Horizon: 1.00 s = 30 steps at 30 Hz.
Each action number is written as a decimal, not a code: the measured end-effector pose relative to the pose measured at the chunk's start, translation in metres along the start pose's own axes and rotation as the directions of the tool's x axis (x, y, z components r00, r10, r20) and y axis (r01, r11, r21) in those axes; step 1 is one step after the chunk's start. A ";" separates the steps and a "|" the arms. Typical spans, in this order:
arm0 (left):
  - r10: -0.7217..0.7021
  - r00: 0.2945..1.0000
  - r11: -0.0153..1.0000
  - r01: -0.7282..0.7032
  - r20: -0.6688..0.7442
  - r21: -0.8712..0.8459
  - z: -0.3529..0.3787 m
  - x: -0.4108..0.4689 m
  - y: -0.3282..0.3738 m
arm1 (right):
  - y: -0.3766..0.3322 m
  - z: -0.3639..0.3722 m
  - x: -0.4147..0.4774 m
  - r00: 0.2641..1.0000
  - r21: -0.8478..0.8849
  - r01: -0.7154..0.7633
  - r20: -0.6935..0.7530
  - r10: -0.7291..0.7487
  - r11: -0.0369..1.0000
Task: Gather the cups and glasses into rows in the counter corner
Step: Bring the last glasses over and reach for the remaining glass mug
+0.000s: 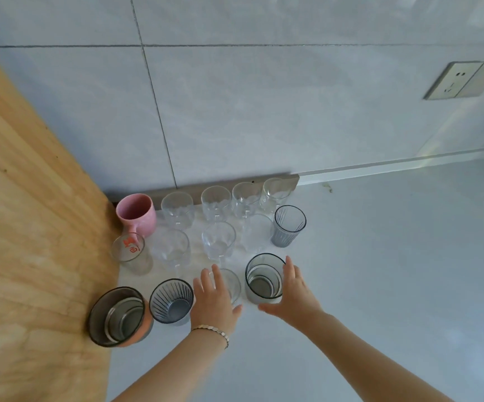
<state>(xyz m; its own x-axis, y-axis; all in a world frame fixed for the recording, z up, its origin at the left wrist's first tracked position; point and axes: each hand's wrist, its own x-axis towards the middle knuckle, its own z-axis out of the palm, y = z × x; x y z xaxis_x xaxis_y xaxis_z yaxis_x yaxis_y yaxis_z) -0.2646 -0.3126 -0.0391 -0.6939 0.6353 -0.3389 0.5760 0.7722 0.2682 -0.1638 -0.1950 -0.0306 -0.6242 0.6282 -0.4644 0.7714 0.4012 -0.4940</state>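
Observation:
Cups and glasses stand in rows in the corner of the white counter (pixel 379 271). In the front row, my left hand (pixel 213 303) wraps a low clear glass (pixel 233 282), fingers along its left side and thumb at its near side. My right hand (pixel 295 291) cups a smoky grey glass (pixel 264 281) from the right, thumb at its near base. Left of them stand a ribbed grey glass (pixel 171 300) and a large dark glass with an orange band (pixel 116 314). A pink mug (pixel 136 211) sits in the back corner.
Several clear faceted glasses (pixel 216 203) fill the back and middle rows, with a red-printed glass (pixel 127 246) at the left and a second ribbed grey glass (pixel 288 224) at the right. A wooden panel (pixel 17 227) bounds the left. The tiled wall carries a socket (pixel 464 79).

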 end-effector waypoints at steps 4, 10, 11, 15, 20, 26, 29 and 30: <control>0.178 0.979 0.975 -0.161 -0.102 0.156 -0.018 -0.006 0.011 | 0.038 -0.026 -0.008 0.982 -0.158 -0.096 0.144 0.119 0.983; 0.460 0.885 0.888 -0.456 -0.072 0.058 -0.051 -0.030 0.103 | 0.104 -0.078 -0.040 0.946 -0.214 -0.204 0.210 0.249 0.955; 0.500 0.864 0.866 -0.498 -0.051 0.052 -0.046 -0.034 0.124 | 0.119 -0.088 -0.051 0.946 -0.204 -0.220 0.195 0.260 0.954; 0.580 0.797 0.810 -0.587 0.166 -0.008 -0.013 -0.055 0.217 | 0.194 -0.123 -0.105 0.935 -0.135 -0.321 0.115 0.337 0.937; 0.599 0.695 0.748 -0.663 0.398 0.033 0.055 -0.099 0.344 | 0.312 -0.168 -0.199 0.900 -0.089 -0.433 0.014 0.435 0.897; 0.636 0.562 0.599 -0.792 0.529 0.121 0.134 -0.183 0.500 | 0.464 -0.217 -0.333 0.798 -0.052 -0.603 -0.019 0.602 0.796; 0.655 0.504 0.527 -0.838 0.563 0.137 0.169 -0.223 0.565 | 0.533 -0.232 -0.385 0.723 -0.011 -0.690 -0.070 0.688 0.724; 0.658 0.486 0.504 -0.852 0.575 0.142 0.179 -0.235 0.584 | 0.553 -0.235 -0.402 0.700 0.006 -0.711 -0.076 0.710 0.703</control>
<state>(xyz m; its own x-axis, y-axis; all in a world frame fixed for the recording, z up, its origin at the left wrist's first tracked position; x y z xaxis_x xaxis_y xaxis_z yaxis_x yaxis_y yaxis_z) 0.3123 -0.0126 0.0356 0.2908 0.8114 -0.5070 0.9429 -0.1531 0.2958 0.5430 -0.0686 0.0558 0.1196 0.7751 -0.6204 0.9854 -0.1689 -0.0211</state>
